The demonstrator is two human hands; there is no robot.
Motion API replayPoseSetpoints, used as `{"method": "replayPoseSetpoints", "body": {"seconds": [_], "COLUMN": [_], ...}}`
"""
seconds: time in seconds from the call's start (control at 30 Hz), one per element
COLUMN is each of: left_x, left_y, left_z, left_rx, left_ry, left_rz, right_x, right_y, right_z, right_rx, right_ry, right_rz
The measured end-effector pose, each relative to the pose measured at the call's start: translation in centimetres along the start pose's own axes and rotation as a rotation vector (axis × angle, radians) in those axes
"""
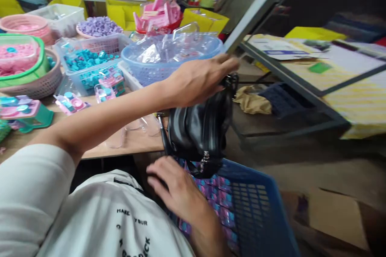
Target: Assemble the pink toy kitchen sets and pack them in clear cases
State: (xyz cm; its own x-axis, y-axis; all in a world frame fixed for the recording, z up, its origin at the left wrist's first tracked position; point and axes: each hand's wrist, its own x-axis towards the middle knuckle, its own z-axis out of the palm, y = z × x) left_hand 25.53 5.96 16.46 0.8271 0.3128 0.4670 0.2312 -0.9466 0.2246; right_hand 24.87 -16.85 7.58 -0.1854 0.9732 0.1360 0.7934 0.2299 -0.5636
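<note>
My left hand (205, 78) reaches across from the left and is closed on the top of a black leather bag (196, 126). The bag has zips and hangs at the table's right corner, over a blue plastic basket (256, 192). Lower down, my right hand (177, 186) is open beside the bag's underside, its fingers stretched out and apart from the bag. Rows of small pink, purple and blue packed toys (221, 194) lie in the basket, partly hidden by the right hand and the bag.
On the wooden table (141, 142) stand a blue basin (144, 70) of clear plastic parts, a bin of turquoise pieces (87, 62) and small toy sets (30, 112). A metal frame (256, 12) rises at right. A cardboard box (337, 217) lies on the floor.
</note>
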Motion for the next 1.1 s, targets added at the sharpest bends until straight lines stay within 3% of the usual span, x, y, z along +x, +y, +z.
{"method": "replayPoseSetpoints", "body": {"seconds": [0.07,0.17,0.23,0.3,0.4,0.5,0.57,0.63,0.73,0.83,0.9,1.0,1.1], "left_x": [-7.8,-20.3,-26.8,-30.6,-31.6,-29.3,-27.7,-26.7,-26.6,-27.9,-29.3,-32.0,-34.9], "left_y": [-1.8,-5.1,-7.1,-8.6,-10.2,-12.5,-14.4,-16.2,-17.9,-17.9,-16.7,-14.2,-12.9], "left_z": [-3.2,-6.2,-6.7,-6.1,-4.1,-1.7,-0.2,0.9,1.5,0.2,-1.7,-4.7,-6.1], "left_rx": [0.065,0.158,0.229,0.272,0.165,0.026,-0.045,-0.112,-0.178,-0.233,-0.238,-0.110,0.137], "left_ry": [-0.026,0.092,0.214,0.322,0.365,0.376,0.360,0.331,0.313,0.296,0.281,0.333,0.520], "left_rz": [0.008,-0.173,-0.293,-0.388,-0.457,-0.489,-0.516,-0.509,-0.445,-0.393,-0.361,-0.381,-0.574], "right_x": [3.6,8.2,10.2,11.5,12.6,12.7,11.9,11.0,10.5,11.9,13.2,14.0,13.5], "right_y": [0.9,1.8,2.9,4.6,7.6,8.2,6.2,2.6,-3.0,-6.0,-6.4,-5.6,-4.3], "right_z": [2.4,5.1,6.3,7.0,7.6,7.2,6.4,5.7,6.3,9.1,11.2,13.1,13.6], "right_rx": [-0.073,-0.080,-0.093,-0.177,-0.323,-0.369,-0.329,-0.191,0.126,0.418,0.472,0.346,0.148], "right_ry": [0.149,0.162,0.212,0.306,0.296,0.287,0.367,0.359,0.075,-0.345,-0.471,-0.372,-0.113], "right_rz": [0.081,0.022,-0.001,0.074,0.286,0.401,0.386,0.316,0.182,0.058,0.044,0.116,0.156]}}
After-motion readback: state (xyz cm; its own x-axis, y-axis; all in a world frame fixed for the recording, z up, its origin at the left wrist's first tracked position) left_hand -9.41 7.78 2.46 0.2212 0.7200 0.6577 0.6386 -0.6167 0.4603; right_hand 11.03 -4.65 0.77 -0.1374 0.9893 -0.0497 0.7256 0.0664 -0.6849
